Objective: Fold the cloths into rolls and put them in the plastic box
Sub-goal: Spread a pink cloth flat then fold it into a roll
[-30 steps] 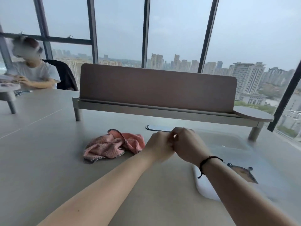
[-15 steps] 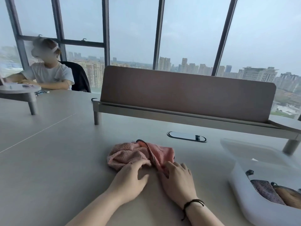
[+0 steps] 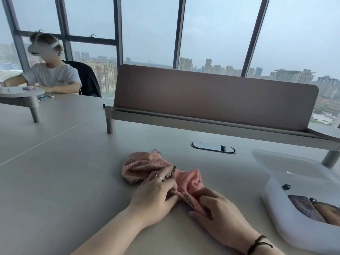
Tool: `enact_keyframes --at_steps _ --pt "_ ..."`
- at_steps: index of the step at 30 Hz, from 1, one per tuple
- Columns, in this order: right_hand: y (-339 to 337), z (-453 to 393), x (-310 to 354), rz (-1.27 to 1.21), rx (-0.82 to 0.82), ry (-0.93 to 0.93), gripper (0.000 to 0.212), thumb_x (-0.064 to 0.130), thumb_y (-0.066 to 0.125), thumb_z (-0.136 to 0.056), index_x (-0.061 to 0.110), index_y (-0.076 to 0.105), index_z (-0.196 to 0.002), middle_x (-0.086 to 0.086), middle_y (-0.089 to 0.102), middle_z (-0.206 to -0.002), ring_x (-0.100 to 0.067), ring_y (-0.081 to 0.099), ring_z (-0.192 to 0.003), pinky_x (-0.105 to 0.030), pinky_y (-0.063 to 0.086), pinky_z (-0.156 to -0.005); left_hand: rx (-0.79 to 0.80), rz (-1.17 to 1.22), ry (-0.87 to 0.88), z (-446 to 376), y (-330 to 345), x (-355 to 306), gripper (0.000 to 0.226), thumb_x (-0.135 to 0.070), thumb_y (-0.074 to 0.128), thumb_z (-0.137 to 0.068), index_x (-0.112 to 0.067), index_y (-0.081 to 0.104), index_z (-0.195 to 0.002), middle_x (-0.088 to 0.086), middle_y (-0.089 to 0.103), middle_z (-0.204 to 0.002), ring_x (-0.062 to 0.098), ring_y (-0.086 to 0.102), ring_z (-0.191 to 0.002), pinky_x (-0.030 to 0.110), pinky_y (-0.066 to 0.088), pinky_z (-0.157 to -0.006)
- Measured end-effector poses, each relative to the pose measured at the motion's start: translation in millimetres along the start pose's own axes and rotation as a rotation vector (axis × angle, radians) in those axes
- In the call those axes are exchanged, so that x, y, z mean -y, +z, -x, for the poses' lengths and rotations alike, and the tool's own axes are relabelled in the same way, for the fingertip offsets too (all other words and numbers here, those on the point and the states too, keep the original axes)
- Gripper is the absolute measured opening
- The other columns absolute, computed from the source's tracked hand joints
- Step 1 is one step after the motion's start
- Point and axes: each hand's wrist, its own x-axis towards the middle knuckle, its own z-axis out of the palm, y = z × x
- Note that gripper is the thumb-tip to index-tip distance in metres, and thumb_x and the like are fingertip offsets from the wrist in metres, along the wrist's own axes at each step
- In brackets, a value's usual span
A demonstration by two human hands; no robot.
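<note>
The pink cloth [image 3: 158, 172] lies crumpled on the grey table [image 3: 64, 181], in front of the oval cable port [image 3: 213, 147] and to the left of the plastic box [image 3: 287, 214]. My left hand [image 3: 156, 194] rests on the near edge of the cloth, with the fingers bent and pinching its dark checked border; there is a ring on one finger. My right hand [image 3: 217, 210] grips the near corner of the same cloth, the fingers curled around a fold of it. Both hands are very close together, on the side of the cloth nearest to me. The plastic box stands open, with its lid [image 3: 290, 168] lying behind it, towards the brown divider panel [image 3: 211, 96]. Inside the box, two rolled cloths [image 3: 311, 208] lie side by side, one purplish and one brown. Far left of the cloth, another person [image 3: 49, 70] sits at the table.
</note>
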Motion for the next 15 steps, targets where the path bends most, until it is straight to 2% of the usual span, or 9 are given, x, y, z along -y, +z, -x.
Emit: enact_keyframes --at_steps 3,4,6,7,9,11,12,14,15 --pt "-11 6 -5 0.077 -0.203 0.132 0.042 0.064 0.055 -0.077 0.032 0.031 -0.066 0.019 0.045 -0.07 -0.014 0.052 -0.07 -0.031 0.037 -0.055 -0.009 -0.072 0.049 0 3 -3 0.024 -0.049 0.058 -0.088 -0.034 0.041 -0.08 -0.02 0.027 -0.159 0.013 0.033 -0.139 0.038 0.036 -0.108" --pt "-14 6 -3 0.109 -0.245 0.181 0.043 0.061 0.058 -0.078 0.033 0.026 -0.068 0.019 0.04 -0.064 -0.019 0.056 -0.07 -0.031 0.034 -0.054 -0.037 -0.062 0.067 -1 3 -4 0.027 -0.05 0.057 -0.088 -0.033 0.039 -0.079 -0.021 0.033 -0.156 0.01 0.035 -0.139 0.039 0.037 -0.107" --pt "-19 6 1 0.135 -0.252 0.294 0.038 0.061 0.055 -0.082 0.029 0.034 -0.076 0.012 0.052 -0.067 -0.025 0.062 -0.081 -0.033 0.04 -0.059 -0.128 -0.007 0.113 -2 1 -5 0.03 -0.055 0.055 -0.086 -0.033 0.038 -0.075 -0.02 0.056 -0.138 0.005 0.046 -0.13 0.039 0.042 -0.101" --pt "-20 6 4 0.132 -0.275 0.304 0.037 0.064 0.055 -0.08 0.03 0.042 -0.083 0.01 0.061 -0.076 -0.024 0.063 -0.084 -0.032 0.045 -0.063 -0.174 0.02 0.142 -3 0 -6 0.031 -0.054 0.056 -0.086 -0.033 0.037 -0.073 -0.02 0.065 -0.12 0.003 0.053 -0.119 0.038 0.044 -0.096" --pt "-18 8 12 0.155 -0.315 0.197 0.05 0.073 0.06 -0.069 0.035 0.053 -0.1 0.014 0.068 -0.094 -0.017 0.063 -0.087 -0.031 0.049 -0.074 -0.255 0.065 0.199 -1 -3 -9 0.033 -0.047 0.06 -0.088 -0.032 0.035 -0.072 -0.018 0.06 -0.085 0.005 0.054 -0.09 0.033 0.045 -0.085" --pt "-12 9 23 0.16 -0.319 0.074 0.058 0.071 0.065 -0.065 0.035 0.056 -0.109 0.016 0.066 -0.099 -0.014 0.061 -0.087 -0.035 0.051 -0.082 -0.275 0.115 0.241 3 -5 -17 0.035 -0.04 0.063 -0.089 -0.028 0.036 -0.071 -0.014 0.049 -0.07 0.008 0.046 -0.075 0.024 0.039 -0.074" --pt "-9 9 28 0.147 -0.332 0.014 0.048 0.063 0.066 -0.069 0.034 0.055 -0.106 0.015 0.064 -0.094 -0.015 0.06 -0.083 -0.035 0.052 -0.08 -0.258 0.144 0.262 6 -6 -23 0.036 -0.038 0.064 -0.09 -0.026 0.036 -0.071 -0.012 0.047 -0.066 0.009 0.044 -0.07 0.021 0.035 -0.069" --pt "-6 9 34 0.127 -0.369 -0.056 0.026 0.041 0.062 -0.073 0.03 0.049 -0.093 0.011 0.061 -0.077 -0.018 0.059 -0.068 -0.033 0.051 -0.064 -0.208 0.198 0.3 10 -8 -33 0.035 -0.037 0.064 -0.091 -0.026 0.037 -0.072 -0.011 0.042 -0.061 0.01 0.043 -0.061 0.019 0.033 -0.061" --pt "-6 9 32 0.115 -0.379 -0.044 0.022 0.036 0.059 -0.072 0.029 0.048 -0.09 0.009 0.061 -0.071 -0.02 0.059 -0.062 -0.03 0.048 -0.055 -0.178 0.224 0.3 12 -8 -35 0.033 -0.041 0.064 -0.091 -0.026 0.04 -0.075 -0.012 0.042 -0.062 0.008 0.044 -0.06 0.02 0.035 -0.058"
